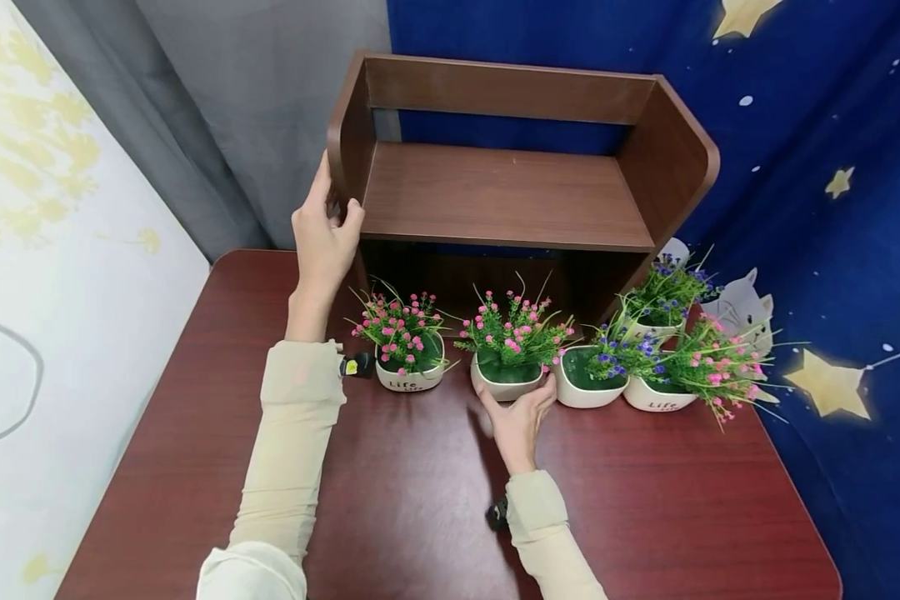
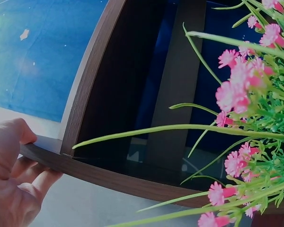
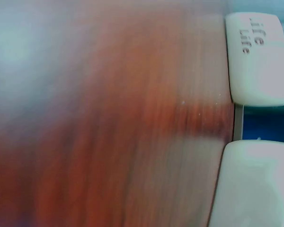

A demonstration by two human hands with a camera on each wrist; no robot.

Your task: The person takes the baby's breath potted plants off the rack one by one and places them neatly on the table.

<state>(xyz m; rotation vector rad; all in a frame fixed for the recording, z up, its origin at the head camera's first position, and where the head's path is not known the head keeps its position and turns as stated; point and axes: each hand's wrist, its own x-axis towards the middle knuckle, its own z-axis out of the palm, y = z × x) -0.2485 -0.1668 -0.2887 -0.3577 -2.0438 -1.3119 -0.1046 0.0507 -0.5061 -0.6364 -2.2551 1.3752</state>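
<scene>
My left hand grips the front edge of the left side panel of a brown wooden shelf. In the left wrist view, the thumb and fingers of that hand lie on opposite sides of the panel. My right hand holds the front of a white flower pot with pink artificial flowers, thumb at its left and fingers at its right. Another pink-flowered pot stands to its left, near my left wrist. The right wrist view shows two white pots but no hand.
On the right stand a blue-flowered pot, a pink-flowered pot and another blue-flowered pot behind them. All rest on the reddish-brown table. Grey and starry blue curtains hang behind.
</scene>
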